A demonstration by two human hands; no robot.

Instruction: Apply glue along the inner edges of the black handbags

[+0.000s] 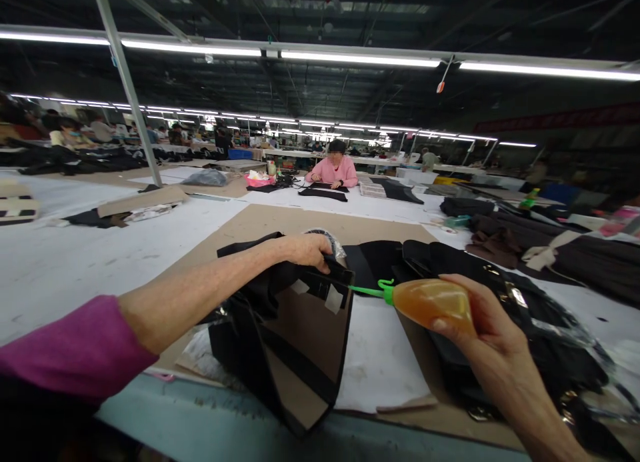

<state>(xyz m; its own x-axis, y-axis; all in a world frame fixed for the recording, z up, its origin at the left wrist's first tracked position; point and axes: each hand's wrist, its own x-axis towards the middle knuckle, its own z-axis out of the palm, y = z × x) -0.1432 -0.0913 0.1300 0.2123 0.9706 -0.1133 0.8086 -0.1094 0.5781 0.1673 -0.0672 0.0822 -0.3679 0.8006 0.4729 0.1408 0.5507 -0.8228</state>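
we're in a fabric workshop, strip lights (360, 59) blazing above the left hand (307, 252), a worker in pink (344, 175) at the table (280, 198) beyond, dark cloth (600, 263) heaped past the right hand (487, 322)!

Beyond the worktop's (75, 262) far edge I saw a deep, dim hall under a dark roof (350, 19), lit by long rows of white tube lights (360, 59). A pale, slanting post (126, 82) rose toward the worktop's left side; white tables (373, 161) stood farther back.

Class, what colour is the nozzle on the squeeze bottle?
Bright green; the nozzle shows best in the head view.
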